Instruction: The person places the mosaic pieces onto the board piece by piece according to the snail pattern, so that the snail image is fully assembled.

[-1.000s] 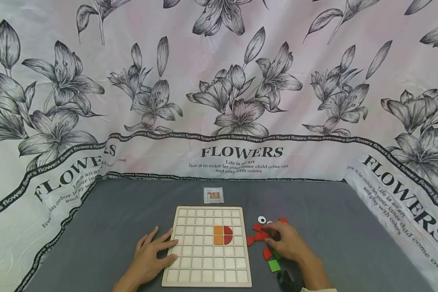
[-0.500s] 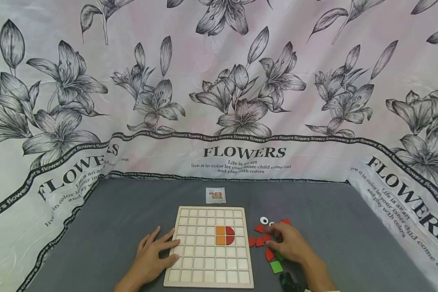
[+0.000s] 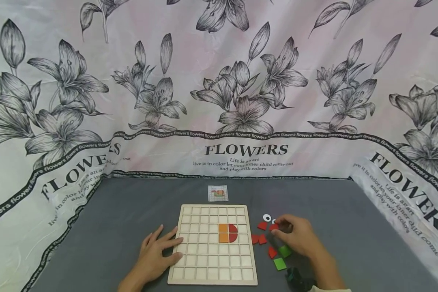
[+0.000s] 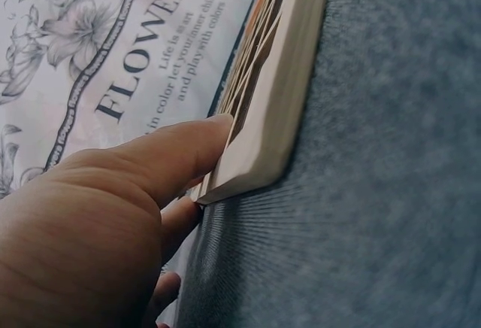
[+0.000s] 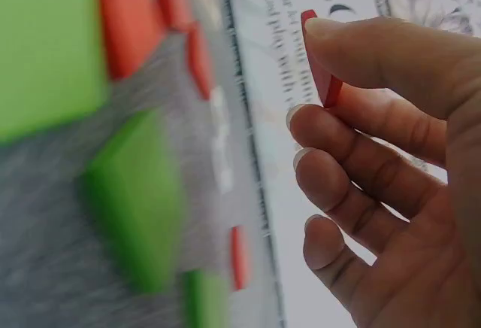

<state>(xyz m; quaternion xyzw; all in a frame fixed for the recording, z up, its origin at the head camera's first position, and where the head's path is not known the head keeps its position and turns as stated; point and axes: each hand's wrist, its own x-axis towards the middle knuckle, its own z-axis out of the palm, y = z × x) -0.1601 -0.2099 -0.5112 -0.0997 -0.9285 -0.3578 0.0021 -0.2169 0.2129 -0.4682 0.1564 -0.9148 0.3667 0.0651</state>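
Observation:
My left hand [image 3: 154,254] lies against the left side of a pale wooden grid board [image 3: 200,268], fingers extended. In the left wrist view its thumb [image 4: 184,147] touches the board's rim. Two orange square tiles [image 3: 223,228] and two red quarter-round tiles [image 3: 233,237] sit in the grid, side by side. Right of the board, my right hand [image 3: 300,234] pinches a red tile [image 5: 319,65] between thumb and forefinger, raised over the loose pieces. Its other fingers are loosely bent.
Several loose red tiles [image 3: 262,239], green tiles [image 3: 279,264] and white ring-like discs [image 3: 267,217] lie right of the board. A small picture card [image 3: 217,193] lies behind it. A dark object [image 3: 295,279] is by the right forearm. Flower-printed cloth [image 3: 246,162] hangs behind the grey table.
My right hand has taken up a red tile and drawn slightly away from the pile, uncovering a green tile. The left hand stays at the board; the head view has shifted a little.

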